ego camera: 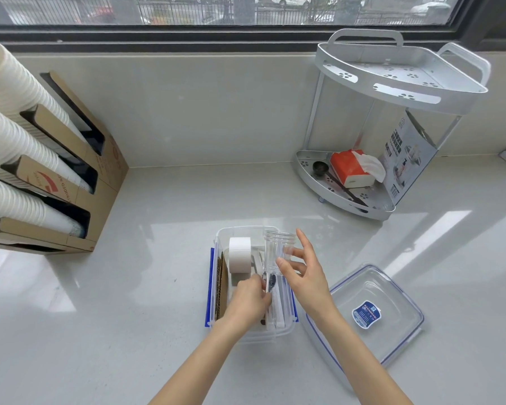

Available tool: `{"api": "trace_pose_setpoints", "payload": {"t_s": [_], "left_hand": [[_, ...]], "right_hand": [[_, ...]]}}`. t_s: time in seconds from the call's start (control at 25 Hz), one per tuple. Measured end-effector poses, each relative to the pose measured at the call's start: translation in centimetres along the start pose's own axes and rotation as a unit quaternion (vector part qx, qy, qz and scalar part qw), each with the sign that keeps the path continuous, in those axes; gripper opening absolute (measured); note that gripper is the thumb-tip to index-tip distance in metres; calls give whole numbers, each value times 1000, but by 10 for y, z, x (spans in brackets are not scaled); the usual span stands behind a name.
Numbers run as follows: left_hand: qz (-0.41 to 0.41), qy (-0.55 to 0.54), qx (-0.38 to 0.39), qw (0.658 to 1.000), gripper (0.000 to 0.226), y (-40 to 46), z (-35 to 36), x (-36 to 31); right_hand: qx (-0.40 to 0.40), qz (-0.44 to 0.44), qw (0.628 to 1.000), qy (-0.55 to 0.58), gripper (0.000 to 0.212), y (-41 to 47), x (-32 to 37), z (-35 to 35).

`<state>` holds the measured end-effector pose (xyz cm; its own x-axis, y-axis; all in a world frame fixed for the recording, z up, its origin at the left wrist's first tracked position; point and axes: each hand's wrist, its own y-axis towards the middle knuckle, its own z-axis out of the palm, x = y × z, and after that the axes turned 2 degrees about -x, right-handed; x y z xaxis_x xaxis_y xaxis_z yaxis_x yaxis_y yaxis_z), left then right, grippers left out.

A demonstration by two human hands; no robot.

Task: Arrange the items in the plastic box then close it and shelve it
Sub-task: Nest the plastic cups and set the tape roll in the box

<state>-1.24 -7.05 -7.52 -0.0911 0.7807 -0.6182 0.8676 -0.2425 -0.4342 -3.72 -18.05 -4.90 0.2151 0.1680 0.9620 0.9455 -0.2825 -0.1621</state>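
A clear plastic box [278, 331] with blue side clips sits on the counter in front of me. Inside stand a white roll-shaped item [240, 254], a brown cardboard piece [221, 290] along the left wall, and a clear jar [278, 247] upright at the right. My left hand [250, 302] reaches into the box and is closed on thin wrapped utensils [270, 283]. My right hand [303, 273] hovers beside the jar with fingers spread, fingertips at its wall. The box's clear lid [392, 334] lies upside down on the counter to the right.
A silver two-tier corner shelf [348, 204] stands at the back right, holding a black scoop [322, 169], an orange tissue pack [352, 168] and a printed card. A cardboard dispenser [100, 182] with stacks of paper cups stands at the left. A window runs along the back.
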Motion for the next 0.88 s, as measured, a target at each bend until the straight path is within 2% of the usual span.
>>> {"api": "trace_pose_setpoints", "payload": {"t_s": [0.28,0.44,0.6,0.68,0.76,0.88], "left_hand": [[48,15,7,999,31,-1,2,3],[58,-42,-52,996,26,1,-14,11],[110,-95,-173,974,25,-9,-41,24],[142,-112,-210,961,32,-16,-51,31],[171,-102,-216,956,35,-20,-53,38],[184,-54,-196,962,27,-22,-50,47]], "right_hand": [[1,3,1000,-6,66,0,-2,1],[5,-3,1000,-22,66,0,-2,3],[52,7,995,-90,63,-2,6,9],[94,14,985,-144,62,-3,8,16],[132,13,967,-217,63,-4,7,23],[152,21,948,-280,64,-7,1,34]]}}
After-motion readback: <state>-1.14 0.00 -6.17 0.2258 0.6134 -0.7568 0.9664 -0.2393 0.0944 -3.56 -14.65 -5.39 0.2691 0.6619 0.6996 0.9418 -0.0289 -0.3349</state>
